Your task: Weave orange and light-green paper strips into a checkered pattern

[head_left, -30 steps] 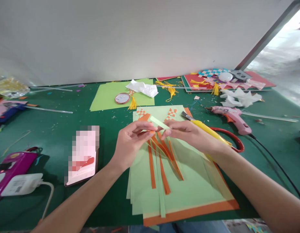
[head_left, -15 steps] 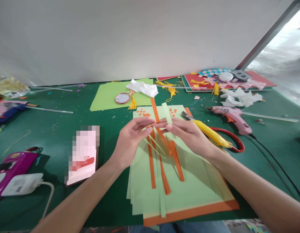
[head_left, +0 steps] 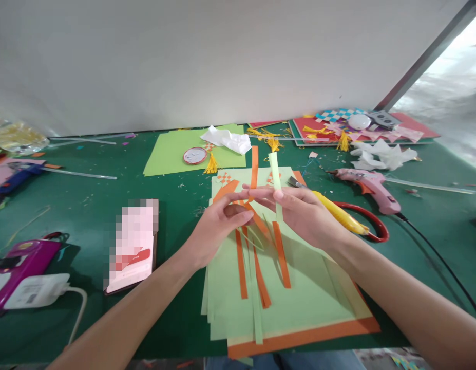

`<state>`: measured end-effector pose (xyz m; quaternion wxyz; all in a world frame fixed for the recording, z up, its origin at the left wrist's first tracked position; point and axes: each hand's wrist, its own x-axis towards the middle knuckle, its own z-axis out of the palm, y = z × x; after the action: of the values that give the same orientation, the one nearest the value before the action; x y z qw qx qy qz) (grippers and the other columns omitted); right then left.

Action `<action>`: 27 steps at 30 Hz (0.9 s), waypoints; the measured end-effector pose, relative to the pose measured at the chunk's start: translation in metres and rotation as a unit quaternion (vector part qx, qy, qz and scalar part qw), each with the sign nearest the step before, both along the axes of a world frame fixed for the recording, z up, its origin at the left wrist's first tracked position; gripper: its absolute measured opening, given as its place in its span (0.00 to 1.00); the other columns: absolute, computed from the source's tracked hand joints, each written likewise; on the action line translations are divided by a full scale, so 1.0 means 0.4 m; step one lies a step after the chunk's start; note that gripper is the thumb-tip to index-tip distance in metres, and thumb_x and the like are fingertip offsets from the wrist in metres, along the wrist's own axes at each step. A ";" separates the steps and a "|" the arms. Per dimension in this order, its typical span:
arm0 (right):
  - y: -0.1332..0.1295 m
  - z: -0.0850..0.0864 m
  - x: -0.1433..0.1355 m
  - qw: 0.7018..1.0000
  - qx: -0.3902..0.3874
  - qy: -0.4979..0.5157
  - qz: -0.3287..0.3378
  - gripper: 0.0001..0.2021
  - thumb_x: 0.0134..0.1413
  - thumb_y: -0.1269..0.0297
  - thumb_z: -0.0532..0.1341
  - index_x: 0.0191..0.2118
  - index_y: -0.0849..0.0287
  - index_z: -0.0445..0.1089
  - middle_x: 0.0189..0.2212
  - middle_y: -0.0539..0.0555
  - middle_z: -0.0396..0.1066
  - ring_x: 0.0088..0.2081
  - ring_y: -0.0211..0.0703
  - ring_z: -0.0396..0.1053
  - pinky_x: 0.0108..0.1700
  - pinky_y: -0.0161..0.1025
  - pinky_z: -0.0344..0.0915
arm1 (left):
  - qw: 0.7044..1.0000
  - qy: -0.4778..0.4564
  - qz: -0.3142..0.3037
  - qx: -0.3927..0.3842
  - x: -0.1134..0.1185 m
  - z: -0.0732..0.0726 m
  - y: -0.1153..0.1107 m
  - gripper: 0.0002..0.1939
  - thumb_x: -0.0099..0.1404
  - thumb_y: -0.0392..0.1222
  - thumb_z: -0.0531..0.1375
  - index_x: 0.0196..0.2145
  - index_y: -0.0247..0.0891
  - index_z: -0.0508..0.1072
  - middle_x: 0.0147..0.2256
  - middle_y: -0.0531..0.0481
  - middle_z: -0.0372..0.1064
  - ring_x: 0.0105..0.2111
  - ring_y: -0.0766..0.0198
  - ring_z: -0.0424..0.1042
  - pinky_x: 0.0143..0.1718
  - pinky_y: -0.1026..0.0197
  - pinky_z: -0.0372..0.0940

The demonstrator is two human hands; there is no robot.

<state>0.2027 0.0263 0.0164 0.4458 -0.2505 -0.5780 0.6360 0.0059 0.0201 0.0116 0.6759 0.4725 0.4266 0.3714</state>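
My right hand [head_left: 303, 213] pinches a light green paper strip [head_left: 274, 167] between thumb and fingers, its end pointing up. Closed around crossing orange strips is my left hand [head_left: 218, 226]; its fingers partly hide where they meet. One orange paper strip [head_left: 254, 164] stands up between the hands, and another end [head_left: 227, 191] sticks out at the left. The fingertips of both hands come together near that crossing. Underneath lies a stack of pale green paper sheets [head_left: 307, 303] with loose orange strips [head_left: 281, 257] and a long green strip [head_left: 258, 313] on it.
A yellow-handled tool [head_left: 341, 213] and a pink glue gun [head_left: 370, 187] lie at right. A phone [head_left: 135, 252] and a purple device [head_left: 27, 267] are at left. Behind are green sheets [head_left: 164, 151], a round lid [head_left: 194, 155], crumpled tissue [head_left: 228, 140] and yellow tassels [head_left: 211, 163].
The green strip in my right hand has shifted right and stands more upright under the thumb. The upright orange strip has moved right and up, and my left thumb has shifted right.
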 end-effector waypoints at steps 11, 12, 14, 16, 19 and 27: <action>-0.001 0.010 0.012 0.999 -0.009 -0.001 0.043 0.14 0.66 0.62 0.54 0.44 0.46 0.79 0.49 0.47 0.76 0.64 0.46 0.58 0.66 0.47 0.53 | 0.998 -0.046 0.038 -0.011 0.002 0.004 -0.002 0.08 0.61 0.44 0.65 0.29 0.37 0.75 0.31 0.52 0.72 0.32 0.65 0.74 0.42 0.60 0.68; -0.001 0.010 0.012 0.999 -0.007 0.000 0.047 0.14 0.66 0.62 0.54 0.44 0.47 0.79 0.48 0.48 0.76 0.63 0.47 0.59 0.66 0.47 0.53 | 0.998 -0.052 0.039 -0.018 0.002 0.005 -0.001 0.08 0.61 0.44 0.65 0.29 0.37 0.74 0.31 0.52 0.72 0.32 0.65 0.74 0.41 0.60 0.69; -0.001 0.010 0.012 0.999 -0.005 0.001 0.047 0.14 0.66 0.62 0.55 0.43 0.49 0.79 0.47 0.49 0.77 0.63 0.48 0.60 0.65 0.49 0.54 | 0.997 -0.053 0.042 -0.028 0.002 0.005 0.000 0.08 0.61 0.43 0.65 0.29 0.38 0.72 0.32 0.52 0.72 0.32 0.65 0.75 0.40 0.61 0.68; 0.000 0.009 0.013 0.999 -0.010 -0.008 0.037 0.13 0.65 0.62 0.56 0.42 0.50 0.80 0.46 0.50 0.78 0.62 0.48 0.61 0.65 0.49 0.54 | 0.997 -0.052 0.043 -0.026 0.002 0.004 0.000 0.06 0.61 0.41 0.64 0.30 0.38 0.72 0.31 0.54 0.72 0.32 0.65 0.75 0.39 0.62 0.69; 0.004 0.005 0.016 1.000 -0.022 -0.018 -0.009 0.11 0.63 0.60 0.59 0.39 0.52 0.80 0.43 0.52 0.79 0.57 0.48 0.66 0.62 0.48 0.58 | 0.998 -0.046 0.037 -0.005 0.002 0.003 -0.001 0.05 0.62 0.40 0.64 0.30 0.38 0.71 0.29 0.54 0.72 0.32 0.66 0.74 0.40 0.62 0.69; 0.011 0.004 0.026 0.983 -0.025 -0.116 -0.142 0.12 0.59 0.57 0.61 0.40 0.57 0.78 0.20 0.49 0.69 0.33 0.41 0.70 0.42 0.41 0.64 | 0.998 0.005 0.021 0.053 -0.003 -0.003 -0.005 0.04 0.63 0.40 0.63 0.33 0.38 0.73 0.33 0.52 0.72 0.34 0.65 0.72 0.41 0.62 0.67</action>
<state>0.2131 0.0306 0.0180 0.4553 -0.4132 -0.5684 0.5467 0.0048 0.0180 0.0104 0.6399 0.5007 0.4194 0.4049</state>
